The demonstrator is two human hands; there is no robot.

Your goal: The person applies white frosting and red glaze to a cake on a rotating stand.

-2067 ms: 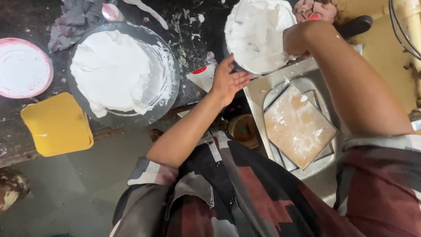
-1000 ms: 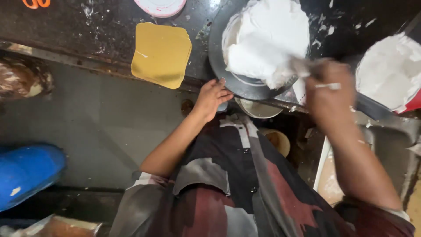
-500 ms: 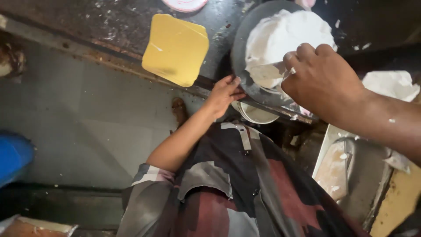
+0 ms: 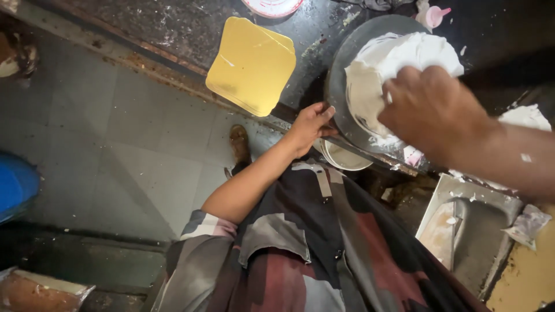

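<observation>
A white cream-covered cake point(image 4: 404, 55) sits on a round grey metal plate point(image 4: 341, 75) at the edge of a dark counter. My left hand point(image 4: 311, 124) grips the near rim of that plate, thumb on top. Over the cake's near side hovers my right hand point(image 4: 430, 110), blurred and closed around a flat scraper; its cream-smeared blade point(image 4: 365, 101) lies against the cake's side, and the handle is hidden in my fist.
A yellow square board point(image 4: 251, 63) lies on the counter left of the plate, and a round white lid point(image 4: 272, 6) sits beyond it. A white bowl point(image 4: 346, 157) rests below the counter edge. More cream point(image 4: 523, 118) and a metal tray point(image 4: 462, 225) are at the right. Grey floor tiles point(image 4: 127, 150) spread left.
My right hand has come from the cream bowl on the right over to the cake with the scraper. My left hand has stayed at the plate's rim while the view swung left.
</observation>
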